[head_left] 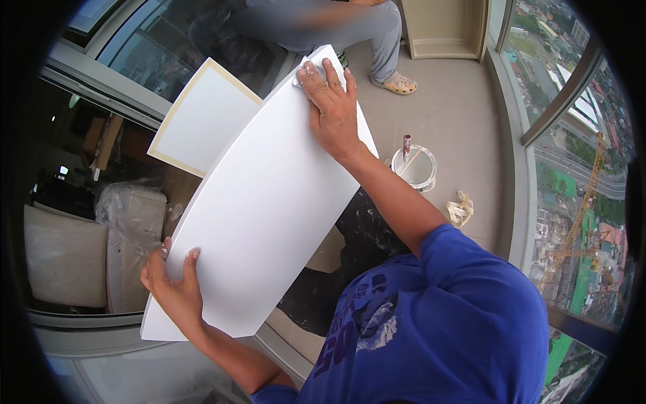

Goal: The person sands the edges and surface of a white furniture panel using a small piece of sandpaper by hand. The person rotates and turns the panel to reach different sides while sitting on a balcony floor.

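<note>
A long white board [262,195] slants across my front, its far end raised toward the upper middle. My left hand [176,286] grips its left edge near the close end, thumb on the white face and fingers around the rim. Up at the far end, my right hand [331,111] lies over the board's left edge. Under its whitened fingertips is a small whitish pad [298,75], mostly covered, so its exact kind is hidden. Beyond the left edge a second white panel [205,118] with a tan border is partly hidden by the board.
A white bucket [431,168] with a brush-like handle stands on the tiled floor [464,121], near a crumpled pale cloth [460,209]. Another person [387,40] sits ahead. Windows [579,168] run along the right; a plastic-wrapped item [134,215] lies behind the left doorway.
</note>
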`<state>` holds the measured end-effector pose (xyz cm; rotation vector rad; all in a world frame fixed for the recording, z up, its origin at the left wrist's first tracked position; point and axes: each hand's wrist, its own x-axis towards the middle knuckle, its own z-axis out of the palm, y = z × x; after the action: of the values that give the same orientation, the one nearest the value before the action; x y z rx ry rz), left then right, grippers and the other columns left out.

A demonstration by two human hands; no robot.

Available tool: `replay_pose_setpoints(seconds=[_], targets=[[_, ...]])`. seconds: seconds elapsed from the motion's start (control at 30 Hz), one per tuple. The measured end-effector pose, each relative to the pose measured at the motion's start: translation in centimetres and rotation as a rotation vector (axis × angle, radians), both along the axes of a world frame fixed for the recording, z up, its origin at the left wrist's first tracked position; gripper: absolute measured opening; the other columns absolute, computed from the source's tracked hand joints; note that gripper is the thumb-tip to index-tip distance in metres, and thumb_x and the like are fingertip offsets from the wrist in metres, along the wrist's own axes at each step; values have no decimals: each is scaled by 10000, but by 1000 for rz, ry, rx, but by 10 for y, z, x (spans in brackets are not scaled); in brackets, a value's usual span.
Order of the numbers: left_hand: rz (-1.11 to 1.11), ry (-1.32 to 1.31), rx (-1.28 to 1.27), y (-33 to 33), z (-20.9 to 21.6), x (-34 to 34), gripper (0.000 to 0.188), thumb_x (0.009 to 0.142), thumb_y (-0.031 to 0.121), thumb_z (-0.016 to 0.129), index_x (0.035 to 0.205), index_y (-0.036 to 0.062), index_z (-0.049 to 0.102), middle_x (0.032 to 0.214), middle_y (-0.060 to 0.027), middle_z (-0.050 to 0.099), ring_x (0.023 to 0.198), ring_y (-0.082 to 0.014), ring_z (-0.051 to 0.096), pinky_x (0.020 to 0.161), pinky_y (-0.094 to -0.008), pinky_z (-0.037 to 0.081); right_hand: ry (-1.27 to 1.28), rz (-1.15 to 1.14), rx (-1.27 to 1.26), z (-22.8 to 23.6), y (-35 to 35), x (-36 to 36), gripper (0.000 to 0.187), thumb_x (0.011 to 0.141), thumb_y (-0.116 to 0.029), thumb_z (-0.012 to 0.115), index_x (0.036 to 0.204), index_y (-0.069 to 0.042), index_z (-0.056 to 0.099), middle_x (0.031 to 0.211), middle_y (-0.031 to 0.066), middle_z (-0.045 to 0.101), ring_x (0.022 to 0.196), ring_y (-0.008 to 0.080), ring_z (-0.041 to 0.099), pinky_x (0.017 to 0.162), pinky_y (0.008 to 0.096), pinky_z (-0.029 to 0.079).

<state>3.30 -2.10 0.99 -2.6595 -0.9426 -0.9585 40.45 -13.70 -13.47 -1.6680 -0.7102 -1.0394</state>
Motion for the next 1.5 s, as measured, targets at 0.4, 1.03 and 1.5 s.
replay_pose_setpoints(seconds=[0.4,1.03,1.5], targets=[[-6,9,15,-5,1,6,456,824,160,907,1193,12,683,1243,-105,765,1153,-321,532,1041,-458,457,12,-5,20,-3,-7,7,487,965,1,609,1428,-144,658,1476,89,659,1454,419,505,1186,643,284],[-46,-26,25,-9,4,10,445,817,153,908,1174,3,688,1199,-116,767,1153,-332,535,1020,-457,466,-6,-17,5,11,-16,24,580,917,42,634,1459,-163,636,1505,64,639,1488,376,481,1221,638,236],[-89,-16,55,1,0,2,434,821,159,900,1162,4,680,1176,-132,771,1114,-341,554,1036,-451,432,-33,-4,-9,-2,-7,12,559,924,25,626,1458,-138,631,1506,68,638,1489,384,478,1218,648,227]])
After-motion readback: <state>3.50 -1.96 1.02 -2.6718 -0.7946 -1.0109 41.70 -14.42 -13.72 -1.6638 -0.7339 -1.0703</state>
